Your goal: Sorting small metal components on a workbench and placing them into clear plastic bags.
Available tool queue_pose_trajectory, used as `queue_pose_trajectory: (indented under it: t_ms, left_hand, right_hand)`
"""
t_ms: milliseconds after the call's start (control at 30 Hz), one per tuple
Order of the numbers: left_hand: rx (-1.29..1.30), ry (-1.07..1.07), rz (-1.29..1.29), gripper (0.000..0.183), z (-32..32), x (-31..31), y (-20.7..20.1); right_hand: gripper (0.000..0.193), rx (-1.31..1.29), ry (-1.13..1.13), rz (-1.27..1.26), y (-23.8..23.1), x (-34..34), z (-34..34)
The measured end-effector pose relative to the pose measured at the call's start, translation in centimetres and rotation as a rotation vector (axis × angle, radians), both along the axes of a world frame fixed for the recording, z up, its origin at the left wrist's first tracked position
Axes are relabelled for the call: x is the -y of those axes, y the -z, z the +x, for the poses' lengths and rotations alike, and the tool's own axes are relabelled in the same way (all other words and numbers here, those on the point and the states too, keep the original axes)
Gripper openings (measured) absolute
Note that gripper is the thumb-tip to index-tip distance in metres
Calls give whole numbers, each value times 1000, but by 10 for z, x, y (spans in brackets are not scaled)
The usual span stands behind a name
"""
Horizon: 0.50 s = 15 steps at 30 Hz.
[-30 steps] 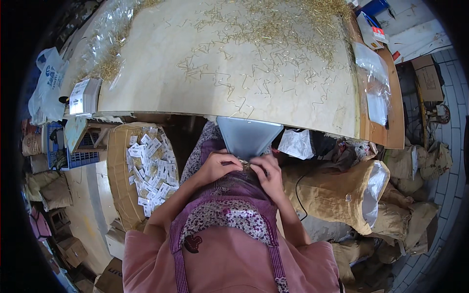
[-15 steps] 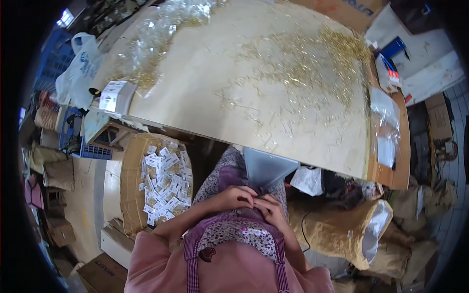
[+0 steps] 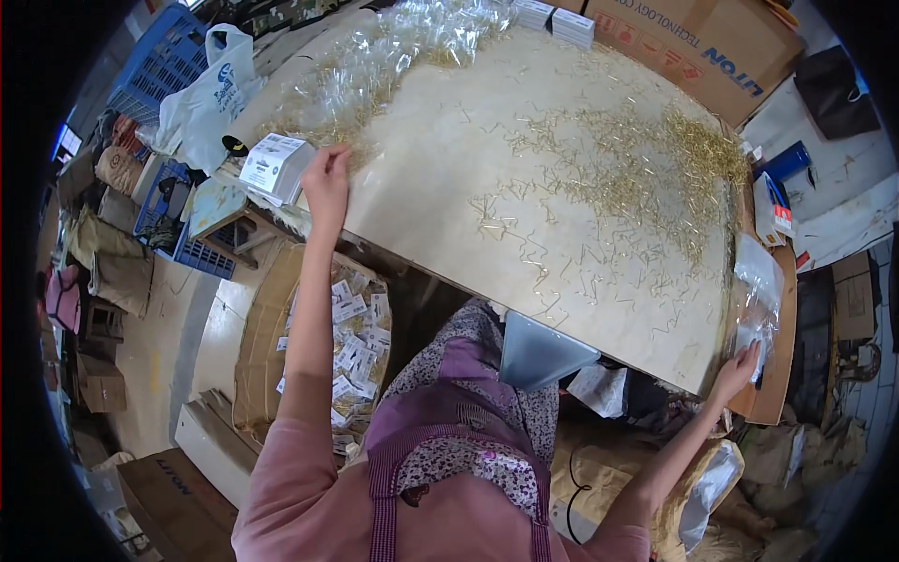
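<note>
My left hand (image 3: 326,187) is at the table's front left, fingers curled together beside a stack of white printed cards (image 3: 273,169). Whatever is between its fingertips is too small to make out. Close beyond it lies a heap of clear bags holding gold wire pieces (image 3: 351,80). Far to the right, my right hand (image 3: 737,375) has its fingers closed at the near end of some clear plastic bags (image 3: 757,281), which rest along a cardboard flap at the table's edge. Loose gold wire pieces (image 3: 609,169) are scattered over the right half of the wooden table (image 3: 421,178).
Below the table on the left stands an open carton (image 3: 257,356) of carded packets (image 3: 356,347). A grey-blue tray-like piece (image 3: 543,351) juts out above my lap. Large brown cartons (image 3: 688,47) line the back. A stuffed sack (image 3: 613,478) sits at my lower right.
My hands were together at my lap. They have parted: the left reached forward to the card stack, the right out to the plastic bags. The view has shifted slightly.
</note>
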<state>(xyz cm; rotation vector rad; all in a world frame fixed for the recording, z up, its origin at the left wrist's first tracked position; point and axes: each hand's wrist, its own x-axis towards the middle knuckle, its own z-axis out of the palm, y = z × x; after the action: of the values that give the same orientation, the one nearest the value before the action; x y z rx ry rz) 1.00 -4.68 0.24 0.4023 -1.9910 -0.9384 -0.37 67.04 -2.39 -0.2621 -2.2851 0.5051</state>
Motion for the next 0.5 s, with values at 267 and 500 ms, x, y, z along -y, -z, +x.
queue_pose_trajectory:
  t_ms: [267,500]
  left_hand:
    - [-24,-121,-293,14,-6,11,-5]
    - [-177,154,-298,30,38,-109,-20]
  right_hand:
    - [26,153,330,169,-12,0,-7]
    - [21,-130,-275,-403,-54,148,66]
